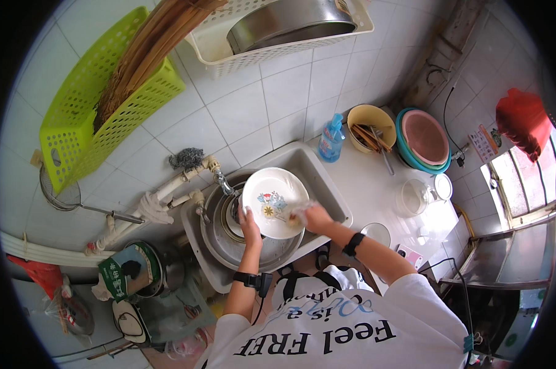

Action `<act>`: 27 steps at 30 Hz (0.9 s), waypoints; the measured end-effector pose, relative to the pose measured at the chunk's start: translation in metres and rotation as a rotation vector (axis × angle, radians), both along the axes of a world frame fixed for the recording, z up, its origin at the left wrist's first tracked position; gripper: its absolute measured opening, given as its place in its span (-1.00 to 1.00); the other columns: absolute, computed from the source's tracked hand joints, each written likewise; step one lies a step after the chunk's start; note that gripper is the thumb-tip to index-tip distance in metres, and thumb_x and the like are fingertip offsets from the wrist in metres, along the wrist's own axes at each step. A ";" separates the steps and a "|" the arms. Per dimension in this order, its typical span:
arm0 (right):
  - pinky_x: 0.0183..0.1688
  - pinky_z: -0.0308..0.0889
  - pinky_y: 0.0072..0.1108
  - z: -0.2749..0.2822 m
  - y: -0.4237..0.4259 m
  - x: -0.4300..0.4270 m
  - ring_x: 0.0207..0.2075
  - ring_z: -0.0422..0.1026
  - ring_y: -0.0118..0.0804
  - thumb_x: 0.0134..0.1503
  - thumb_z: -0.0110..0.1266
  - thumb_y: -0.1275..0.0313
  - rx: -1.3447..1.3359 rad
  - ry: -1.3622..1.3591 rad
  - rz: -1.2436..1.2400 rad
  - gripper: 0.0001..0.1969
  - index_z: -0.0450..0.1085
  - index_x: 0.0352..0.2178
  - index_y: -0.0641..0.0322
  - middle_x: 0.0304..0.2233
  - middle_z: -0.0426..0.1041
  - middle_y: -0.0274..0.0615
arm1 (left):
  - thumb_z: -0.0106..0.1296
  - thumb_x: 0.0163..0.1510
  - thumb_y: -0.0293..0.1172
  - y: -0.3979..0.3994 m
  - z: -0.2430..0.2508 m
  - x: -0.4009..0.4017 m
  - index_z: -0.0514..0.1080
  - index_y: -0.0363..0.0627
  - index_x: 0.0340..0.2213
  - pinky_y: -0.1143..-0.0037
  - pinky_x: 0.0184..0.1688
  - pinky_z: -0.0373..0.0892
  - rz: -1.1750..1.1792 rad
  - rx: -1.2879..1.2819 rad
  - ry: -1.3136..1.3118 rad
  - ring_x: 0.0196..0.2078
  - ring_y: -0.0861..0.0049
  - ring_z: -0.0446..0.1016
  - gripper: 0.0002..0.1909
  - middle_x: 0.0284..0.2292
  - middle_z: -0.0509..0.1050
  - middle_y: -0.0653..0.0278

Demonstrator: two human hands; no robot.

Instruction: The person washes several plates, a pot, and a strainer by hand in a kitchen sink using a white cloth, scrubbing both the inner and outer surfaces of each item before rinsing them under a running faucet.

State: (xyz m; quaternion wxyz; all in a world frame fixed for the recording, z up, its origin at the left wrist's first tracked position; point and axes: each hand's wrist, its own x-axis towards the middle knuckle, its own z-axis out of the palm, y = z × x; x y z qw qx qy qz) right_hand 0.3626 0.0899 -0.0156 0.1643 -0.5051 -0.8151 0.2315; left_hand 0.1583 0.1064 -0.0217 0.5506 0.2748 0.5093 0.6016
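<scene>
A white plate (278,184) with a printed floral pattern is tilted over the sink (335,193). My left hand (251,226) grips its lower left rim. At the plate's right side is my right hand (316,217), blurred, with a pale scrubbing cloth or sponge (297,216) against the plate's face; the exact kind cannot be told. Beneath the plate, a large metal basin (222,249) stands in the sink with several nested bowls, partly hidden. A metal tap (223,183) reaches over the basin from the left.
A blue pump bottle (331,140), a yellow bowl of utensils (371,124) and stacked plastic basins (424,138) stand on the counter beyond the sink. Nearer are a clear container (412,198) and a glass lid (376,234). A green basket (107,115) hangs at upper left.
</scene>
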 end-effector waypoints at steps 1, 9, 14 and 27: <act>-0.10 0.15 -0.43 0.003 0.009 0.008 -0.10 0.20 -0.15 -0.13 -0.13 0.50 0.124 -0.174 -0.067 -0.82 0.34 -0.43 0.07 -0.33 0.32 -0.25 | -0.30 0.07 -0.36 -0.001 -0.001 0.001 -0.01 -0.29 0.02 0.47 0.01 0.08 -0.002 0.001 0.000 -0.03 0.38 0.19 -0.51 -0.02 0.15 0.07; -0.06 0.16 -0.44 0.038 0.057 -0.021 -0.06 0.17 -0.11 -0.18 -0.01 0.48 0.224 -0.008 0.086 -0.62 0.25 -0.22 0.05 -0.12 0.21 -0.15 | -0.24 0.06 -0.32 -0.009 -0.018 0.006 0.04 -0.22 0.00 0.52 -0.07 0.18 -0.216 -0.051 -0.023 -0.08 0.46 0.25 -0.52 -0.09 0.24 0.17; -0.10 0.23 -0.39 0.027 0.030 -0.050 -0.07 0.15 0.02 -0.33 0.07 0.54 0.186 0.009 0.230 -0.42 0.18 -0.14 0.07 -0.08 0.14 -0.09 | -0.25 0.03 -0.38 -0.010 -0.010 0.007 0.06 -0.18 0.00 0.53 -0.07 0.18 -0.212 -0.002 0.032 -0.08 0.46 0.24 -0.53 -0.09 0.23 0.18; -0.13 0.16 -0.42 0.039 0.049 0.015 -0.16 0.19 -0.14 -0.17 -0.10 0.56 0.326 -0.174 -0.167 -0.67 0.30 -0.28 0.12 -0.26 0.22 -0.13 | -0.27 0.02 -0.42 -0.009 -0.014 -0.006 0.04 -0.17 0.01 0.46 -0.09 0.22 -0.079 -0.100 -0.058 -0.09 0.38 0.27 -0.52 -0.10 0.24 0.13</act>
